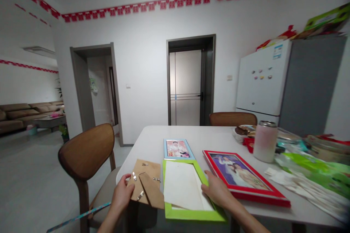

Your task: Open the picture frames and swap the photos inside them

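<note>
My left hand [123,192] grips the left edge of a brown picture frame backing board [151,170], its thumb on top. Metal clips and a folded stand flap show on the board. To its right lies a lime green picture frame [197,215], with white paper [182,185] lying a little askew inside it. My right hand [214,189] holds the frame's right side, fingers curled round the rim. Behind it is a light blue picture frame [188,149] with a photo. A red picture frame [262,196] holding a photo lies right of my right hand.
On the white table [147,142], a pink-white tumbler [265,142] stands right, near a green plastic bag [314,169], a white cloth [300,189] and food containers. Wooden chairs stand left [87,149] and behind the table [232,118]. A fridge [259,80] is at the back right.
</note>
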A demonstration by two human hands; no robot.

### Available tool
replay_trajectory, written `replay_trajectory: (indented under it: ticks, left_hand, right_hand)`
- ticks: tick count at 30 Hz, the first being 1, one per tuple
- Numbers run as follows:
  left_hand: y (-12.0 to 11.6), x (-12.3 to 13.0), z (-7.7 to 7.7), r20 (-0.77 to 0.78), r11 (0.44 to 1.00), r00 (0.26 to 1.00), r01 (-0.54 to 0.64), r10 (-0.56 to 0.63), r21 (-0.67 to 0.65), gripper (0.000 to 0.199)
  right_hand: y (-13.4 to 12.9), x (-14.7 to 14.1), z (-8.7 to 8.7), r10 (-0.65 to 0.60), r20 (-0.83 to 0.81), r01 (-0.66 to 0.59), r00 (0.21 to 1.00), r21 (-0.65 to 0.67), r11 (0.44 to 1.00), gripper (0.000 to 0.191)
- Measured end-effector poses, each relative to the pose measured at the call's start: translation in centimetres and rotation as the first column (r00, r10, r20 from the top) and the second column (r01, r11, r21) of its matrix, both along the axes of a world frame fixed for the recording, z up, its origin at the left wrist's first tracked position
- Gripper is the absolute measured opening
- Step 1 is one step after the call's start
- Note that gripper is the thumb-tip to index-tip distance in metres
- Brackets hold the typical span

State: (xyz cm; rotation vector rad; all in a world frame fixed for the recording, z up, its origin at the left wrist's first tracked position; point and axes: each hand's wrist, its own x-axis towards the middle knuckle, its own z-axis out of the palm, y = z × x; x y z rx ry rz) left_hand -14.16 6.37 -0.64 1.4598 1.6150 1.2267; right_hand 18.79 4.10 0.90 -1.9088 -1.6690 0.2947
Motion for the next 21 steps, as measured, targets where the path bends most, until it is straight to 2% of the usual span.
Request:
replay_trajectory:
  ticks: [2, 3, 5, 6, 8, 11, 14, 16, 19, 21]
  left_hand:
    - [-0.5, 0.3, 0.3, -0.087, 0.998, 0.995, -0.04, 0.044, 0.046, 0.04]
    - [-0.9, 0.9, 0.5, -0.138, 0.996, 0.989, -0.035, 0.046, 0.08, 0.042]
    - [-2.2, 3.1, 0.8, -0.264, 0.988, 0.965, 0.053, -0.013, 0.145, 0.048]
    - [-2.9, 4.5, 0.9, -0.329, 0.976, 0.939, 0.157, -0.101, 0.149, 0.05]
    - [-4.4, 7.8, 1.3, -0.361, 0.926, 0.884, 0.358, -0.296, 0.118, 0.055]
    - [-6.1, 12.2, 2.4, -0.261, 0.845, 0.828, 0.53, -0.496, 0.073, 0.062]
    - [-6.6, 14.8, 4.3, -0.165, 0.848, 0.862, 0.503, -0.479, 0.165, 0.067]
    - [-6.5, 15.4, 5.6, -0.143, 0.848, 0.894, 0.448, -0.424, 0.283, 0.059]
    - [-5.8, 14.4, 6.6, -0.077, 0.852, 0.941, 0.331, -0.329, 0.406, 0.042]
    - [-4.9, 12.6, 6.1, 0.062, 0.902, 0.975, 0.171, -0.212, 0.396, 0.034]
  right_hand:
    - [-0.1, -0.1, 0.4, -0.034, -0.229, 0.03, 0.973, -0.021, 0.999, 0.057]
    - [-0.3, -0.3, 0.7, -0.047, -0.36, 0.03, 0.932, -0.054, 0.998, 0.06]
    - [-0.8, -0.8, 1.3, -0.064, -0.61, -0.01, 0.79, -0.116, 0.993, 0.065]
    - [-1.2, -1.2, 1.7, -0.068, -0.707, -0.033, 0.704, -0.128, 0.991, 0.067]
    - [-1.9, -1.9, 2.7, -0.045, -0.822, -0.078, 0.567, -0.109, 0.991, 0.07]
    - [-3.0, -3.2, 4.5, 0.052, -0.878, -0.121, 0.475, -0.006, 0.993, 0.072]
    - [-3.7, -4.4, 6.5, 0.151, -0.899, -0.146, 0.41, 0.099, 0.984, 0.074]
    - [-4.0, -5.0, 7.6, 0.2, -0.906, -0.17, 0.374, 0.145, 0.975, 0.075]
    - [-3.8, -5.1, 8.5, 0.237, -0.897, -0.183, 0.373, 0.179, 0.967, 0.076]
    - [-3.4, -4.4, 8.1, 0.207, -0.88, -0.161, 0.426, 0.151, 0.975, 0.073]
